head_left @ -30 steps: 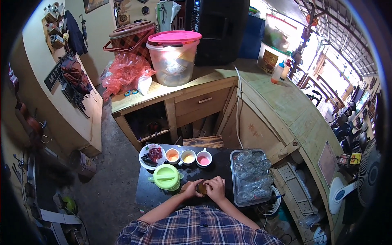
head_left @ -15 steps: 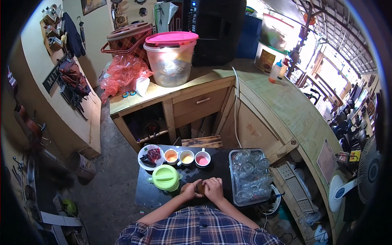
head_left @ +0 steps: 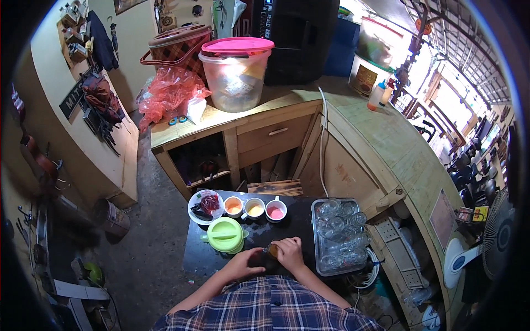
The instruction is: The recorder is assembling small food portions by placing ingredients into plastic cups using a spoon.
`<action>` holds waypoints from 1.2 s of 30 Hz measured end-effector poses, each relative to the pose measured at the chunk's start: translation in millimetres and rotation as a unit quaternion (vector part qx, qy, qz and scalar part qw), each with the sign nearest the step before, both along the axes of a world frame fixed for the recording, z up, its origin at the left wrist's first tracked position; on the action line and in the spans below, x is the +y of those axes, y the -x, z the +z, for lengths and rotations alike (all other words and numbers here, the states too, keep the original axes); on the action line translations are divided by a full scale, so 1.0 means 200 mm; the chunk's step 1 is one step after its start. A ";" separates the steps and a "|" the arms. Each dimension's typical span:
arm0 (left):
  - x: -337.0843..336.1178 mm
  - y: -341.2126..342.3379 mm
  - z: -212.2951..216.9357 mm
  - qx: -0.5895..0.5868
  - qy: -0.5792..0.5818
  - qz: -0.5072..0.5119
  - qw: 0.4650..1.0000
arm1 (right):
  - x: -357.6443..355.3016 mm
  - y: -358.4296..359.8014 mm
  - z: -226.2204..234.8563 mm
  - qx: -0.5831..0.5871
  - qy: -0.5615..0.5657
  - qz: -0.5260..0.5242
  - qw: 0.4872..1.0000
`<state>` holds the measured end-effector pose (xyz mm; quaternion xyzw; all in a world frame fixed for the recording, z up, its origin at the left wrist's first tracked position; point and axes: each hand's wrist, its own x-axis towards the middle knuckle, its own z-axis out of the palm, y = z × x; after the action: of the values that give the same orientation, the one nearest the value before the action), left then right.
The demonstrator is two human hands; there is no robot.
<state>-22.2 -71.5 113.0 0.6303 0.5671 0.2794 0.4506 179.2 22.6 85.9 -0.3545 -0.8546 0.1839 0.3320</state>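
Observation:
My right hand (head_left: 290, 254) is closed around a small round glass or jar with an amber-brown top (head_left: 273, 250), low over the near part of the black table (head_left: 193, 259). Just left of it, my left hand (head_left: 244, 263) is open, with thumb and fingers apart and nothing between them. A light-green lidded pitcher (head_left: 226, 236) stands beyond my left hand. Behind it are a white cup of orange stuff (head_left: 233, 207), one of yellow (head_left: 254, 208) and one of pink (head_left: 275, 210). A white plate (head_left: 194, 216) bears red and black things in plastic.
To the right, a clear tray (head_left: 316, 243) holds several glass jars. A wooden counter (head_left: 381, 143) curves round the table, bearing a pink-lidded bucket (head_left: 234, 83), a red plastic bag (head_left: 165, 94) and a black speaker (head_left: 298, 44). A white fan (head_left: 464, 256) stands at the right.
My left hand has come off the small amber-topped glass, moved left and opened. My right hand still holds it. The whole view has shifted slightly.

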 end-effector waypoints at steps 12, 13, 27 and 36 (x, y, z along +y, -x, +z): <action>-0.24 0.40 -0.20 -0.135 0.041 0.392 0.909 | 0.03 -0.01 -0.02 0.040 0.045 0.017 0.998; -0.22 0.39 -0.20 -0.127 0.034 0.411 0.902 | 0.03 -0.01 -0.02 0.017 0.041 -0.001 0.999; -0.01 0.29 -0.37 -0.396 -0.048 0.451 0.798 | 0.01 0.01 0.00 0.012 -0.007 -0.026 1.000; 0.02 0.27 -0.28 -0.490 -0.051 0.469 0.733 | 0.00 -0.03 -0.01 0.008 0.072 -0.033 0.997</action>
<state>-76.2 -67.2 58.0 0.0819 0.4764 0.7537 0.4453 184.2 22.3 83.1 -0.4042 -0.8242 0.2367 0.3183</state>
